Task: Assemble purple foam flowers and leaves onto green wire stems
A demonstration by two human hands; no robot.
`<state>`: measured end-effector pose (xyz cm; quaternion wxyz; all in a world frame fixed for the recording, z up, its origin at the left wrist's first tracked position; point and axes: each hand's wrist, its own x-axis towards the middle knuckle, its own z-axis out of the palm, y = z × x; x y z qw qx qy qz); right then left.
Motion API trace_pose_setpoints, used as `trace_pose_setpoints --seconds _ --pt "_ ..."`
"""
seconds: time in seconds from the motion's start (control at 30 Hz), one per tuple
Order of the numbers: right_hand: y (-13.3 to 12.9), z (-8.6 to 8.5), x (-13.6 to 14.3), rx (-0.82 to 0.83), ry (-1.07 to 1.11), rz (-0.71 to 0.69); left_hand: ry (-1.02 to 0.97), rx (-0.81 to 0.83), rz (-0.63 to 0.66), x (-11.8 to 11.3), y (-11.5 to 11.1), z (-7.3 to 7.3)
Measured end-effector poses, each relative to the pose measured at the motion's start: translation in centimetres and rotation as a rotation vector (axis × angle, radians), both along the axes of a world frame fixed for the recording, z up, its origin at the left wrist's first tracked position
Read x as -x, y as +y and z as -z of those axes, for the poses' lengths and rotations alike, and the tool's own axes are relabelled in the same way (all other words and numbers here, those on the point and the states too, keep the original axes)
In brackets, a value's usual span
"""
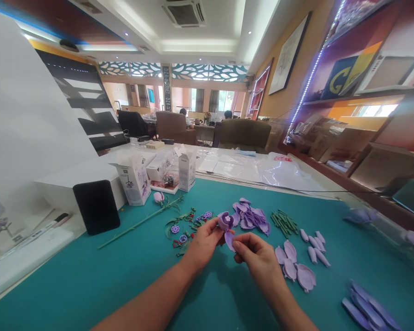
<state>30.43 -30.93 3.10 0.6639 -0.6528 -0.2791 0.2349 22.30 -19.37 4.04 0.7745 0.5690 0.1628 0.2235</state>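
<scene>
I have a small purple flower (224,221) just below the middle of the frame, the left hand (204,241) closed around it with its grip. The right hand (251,250) pinches a petal (229,240) at the flower's underside, thumb against finger. Just behind I see heaped purple pieces (251,218), with green rods (284,222) to their right. Toward the lower right lie cupped petals (306,277); a long-stemmed flower (138,225) lies left of centre on the teal mat (124,280).

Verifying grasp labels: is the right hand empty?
No, the right hand pinches a purple petal between its thumb and fingers.
</scene>
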Motion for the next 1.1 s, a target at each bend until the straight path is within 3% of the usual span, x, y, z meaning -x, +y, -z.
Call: trace_pose_setpoints --seconds 0.5,0.73,0.87,0.97,1.1 --pt "0.1 -0.3 0.4 -0.035 0.028 0.021 0.005 0.011 0.014 0.0 -0.1 0.0" --pt "0.3 0.0 0.7 -0.076 -0.056 0.011 0.012 0.045 0.03 -0.1 0.2 0.3" --pt "0.0 1.1 -1.7 -0.028 -0.222 0.132 0.023 0.093 0.012 -0.3 0.7 0.6" --pt "-0.5 2.5 -5.0 0.137 -0.494 0.237 0.054 0.119 -0.017 -0.3 1.1 0.7" --pt "-0.7 4.7 -8.4 0.332 -0.802 0.238 0.061 0.157 -0.038 -0.2 1.6 0.7"
